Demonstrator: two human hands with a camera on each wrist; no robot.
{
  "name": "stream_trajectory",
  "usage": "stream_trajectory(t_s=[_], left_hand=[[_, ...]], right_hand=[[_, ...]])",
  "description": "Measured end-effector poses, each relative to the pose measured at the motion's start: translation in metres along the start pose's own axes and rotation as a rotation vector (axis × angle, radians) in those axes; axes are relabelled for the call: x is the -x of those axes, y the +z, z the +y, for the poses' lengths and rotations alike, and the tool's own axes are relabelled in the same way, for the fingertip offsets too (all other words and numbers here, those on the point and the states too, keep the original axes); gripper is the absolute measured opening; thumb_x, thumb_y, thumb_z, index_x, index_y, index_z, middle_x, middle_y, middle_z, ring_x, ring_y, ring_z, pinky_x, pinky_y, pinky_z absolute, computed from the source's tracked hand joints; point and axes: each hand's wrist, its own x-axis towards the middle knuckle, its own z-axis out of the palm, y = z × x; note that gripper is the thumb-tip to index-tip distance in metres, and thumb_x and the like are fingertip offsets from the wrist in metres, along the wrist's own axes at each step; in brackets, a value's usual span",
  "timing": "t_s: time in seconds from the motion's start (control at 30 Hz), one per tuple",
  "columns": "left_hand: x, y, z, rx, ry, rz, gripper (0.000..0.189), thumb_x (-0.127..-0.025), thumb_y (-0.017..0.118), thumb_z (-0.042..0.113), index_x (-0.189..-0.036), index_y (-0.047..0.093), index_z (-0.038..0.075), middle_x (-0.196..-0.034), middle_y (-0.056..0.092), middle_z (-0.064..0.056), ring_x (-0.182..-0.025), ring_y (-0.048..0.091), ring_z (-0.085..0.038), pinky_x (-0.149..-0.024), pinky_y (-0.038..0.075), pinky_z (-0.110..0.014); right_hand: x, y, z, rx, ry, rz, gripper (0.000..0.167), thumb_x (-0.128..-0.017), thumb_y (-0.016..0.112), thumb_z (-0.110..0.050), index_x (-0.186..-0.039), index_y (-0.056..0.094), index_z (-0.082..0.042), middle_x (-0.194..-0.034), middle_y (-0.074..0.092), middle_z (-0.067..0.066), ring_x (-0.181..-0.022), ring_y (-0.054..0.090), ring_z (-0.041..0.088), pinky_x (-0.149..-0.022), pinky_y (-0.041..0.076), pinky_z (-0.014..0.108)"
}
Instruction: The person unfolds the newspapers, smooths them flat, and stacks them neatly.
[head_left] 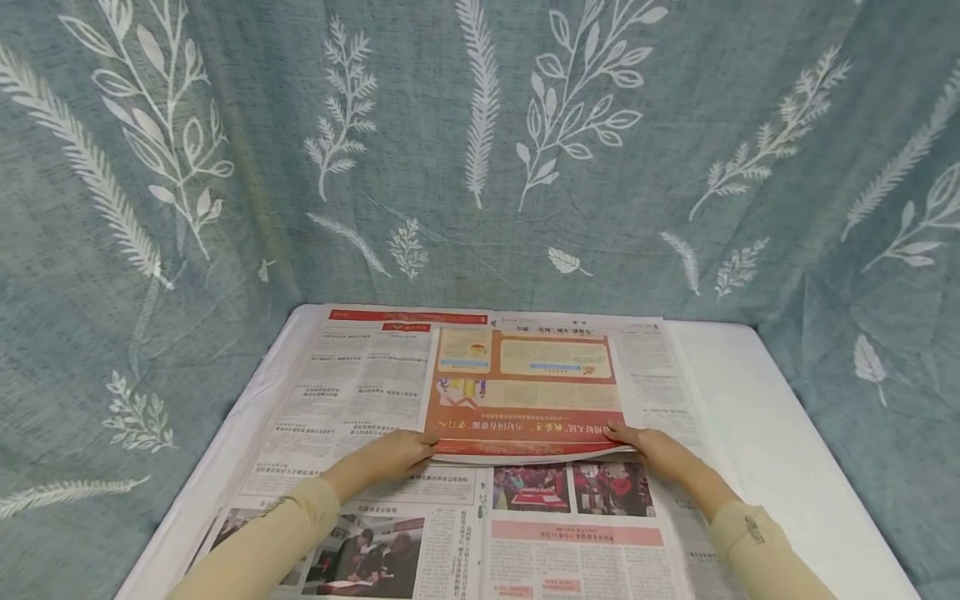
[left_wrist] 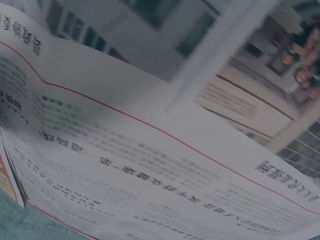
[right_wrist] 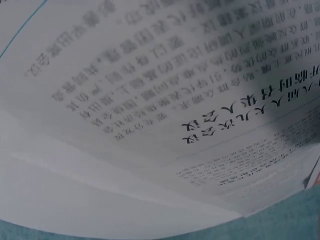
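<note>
A folded newspaper [head_left: 551, 396] with an orange and red page on top lies over larger open newspaper sheets [head_left: 360, 408] in the head view. My left hand [head_left: 401, 452] pinches its near left corner. At the near right corner, my right hand [head_left: 656, 450] grips the same newspaper, thumb on the upper side. Its near edge bows slightly between the hands. Neither hand shows in the wrist views; printed pages [left_wrist: 165, 165] fill most of the left one, and close text [right_wrist: 200, 100] fills much of the right one.
A white table [head_left: 780, 433] extends beyond the sheets on the right. Blue-green cloth with white leaf prints [head_left: 450, 167] hangs behind and along both sides. Printed photos [head_left: 375, 554] are on the open sheets near the front.
</note>
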Motion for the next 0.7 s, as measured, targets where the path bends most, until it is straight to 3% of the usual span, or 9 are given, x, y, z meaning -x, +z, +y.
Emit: stream_trajectory(t_s=[0.13, 0.23, 0.4, 0.7], left_hand=[[0.006, -0.003, 0.001, -0.095, 0.024, 0.024, 0.019, -0.089, 0.064, 0.014, -0.102, 0.070, 0.002, -0.108, 0.070, -0.012, -0.092, 0.070, -0.022, -0.077, 0.057, -0.027], [0.009, -0.002, 0.003, -0.091, 0.004, 0.069, 0.016, -0.087, 0.066, 0.014, -0.098, 0.070, 0.003, -0.099, 0.072, -0.007, -0.087, 0.070, -0.018, -0.076, 0.057, -0.025], [0.011, 0.001, 0.005, 0.032, -0.122, 0.137, 0.005, -0.086, 0.067, 0.011, -0.085, 0.066, 0.006, -0.080, 0.068, -0.001, -0.073, 0.066, -0.013, -0.066, 0.054, -0.023], [0.010, 0.005, 0.004, 0.253, -0.266, 0.176, 0.007, -0.083, 0.070, 0.013, -0.083, 0.066, 0.008, -0.078, 0.065, 0.001, -0.071, 0.060, -0.010, -0.064, 0.051, -0.023]], right_hand=[[0.001, -0.002, 0.006, -0.013, 0.027, 0.016, 0.040, -0.092, 0.056, -0.006, -0.131, 0.055, -0.004, -0.130, 0.056, 0.023, -0.114, 0.057, 0.043, -0.094, 0.047, 0.052], [0.004, -0.003, 0.013, -0.042, 0.046, 0.108, 0.028, -0.090, 0.057, -0.003, -0.117, 0.064, 0.000, -0.116, 0.065, 0.020, -0.106, 0.062, 0.040, -0.090, 0.050, 0.050], [0.002, 0.000, 0.019, -0.087, 0.010, 0.247, 0.008, -0.088, 0.062, -0.011, -0.091, 0.069, -0.007, -0.092, 0.073, 0.010, -0.089, 0.069, 0.030, -0.083, 0.054, 0.044], [-0.003, 0.000, 0.021, -0.189, 0.017, 0.240, 0.005, -0.081, 0.070, -0.009, -0.080, 0.069, -0.005, -0.081, 0.072, 0.009, -0.077, 0.069, 0.026, -0.071, 0.057, 0.035]])
